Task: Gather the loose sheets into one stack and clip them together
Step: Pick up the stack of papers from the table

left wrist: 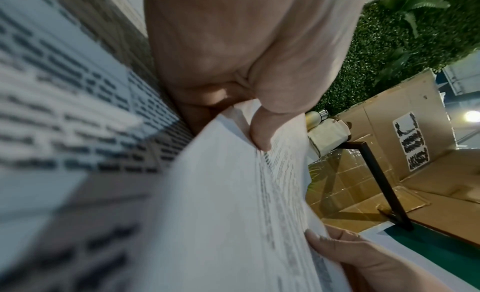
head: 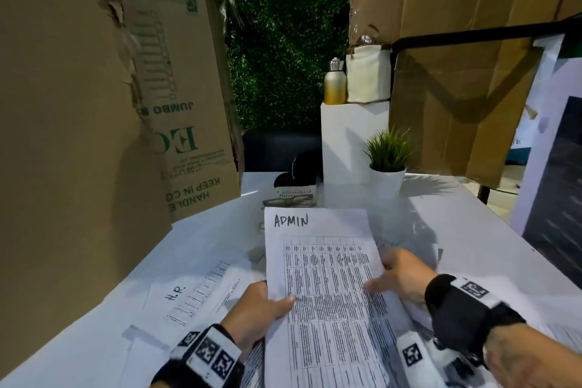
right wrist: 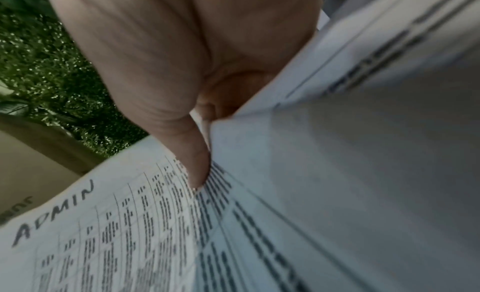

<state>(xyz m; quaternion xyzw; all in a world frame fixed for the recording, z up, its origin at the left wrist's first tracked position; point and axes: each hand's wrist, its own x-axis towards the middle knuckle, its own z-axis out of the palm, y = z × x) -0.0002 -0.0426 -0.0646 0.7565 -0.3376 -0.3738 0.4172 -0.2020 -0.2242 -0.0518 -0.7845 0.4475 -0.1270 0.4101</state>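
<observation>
Both hands are on the paper. The left hand [head: 255,309] grips the left edge of the ADMIN sheet [head: 327,287], thumb [left wrist: 259,132] flat on the printed face and the other fingers curled out of sight beneath. The right hand [head: 400,277] takes the right edge the same way: thumb [right wrist: 197,163] pressed on the table of text, fingers tucked under the paper. So the sheet sits pinched between thumb and fingers on each side, raised off the white table [head: 472,230] and tilted toward the person, its handwritten "ADMIN" heading at the far end. Whether more pages ride under that top sheet, the left wrist view suggests layered edges, but the count cannot be told.

Left of the hands, an H.R. sheet [head: 195,296] lies flat on the table among other loose sheets [head: 148,346], overlapping untidily toward the near left corner. More paper shows under the right wrist [head: 563,331].

Toward the far edge lie eyeglasses [head: 288,200] on a book [head: 294,194], with a potted plant [head: 389,164] to their right. Behind stands a white pedestal [head: 349,142] carrying a metal bottle [head: 334,82].
</observation>
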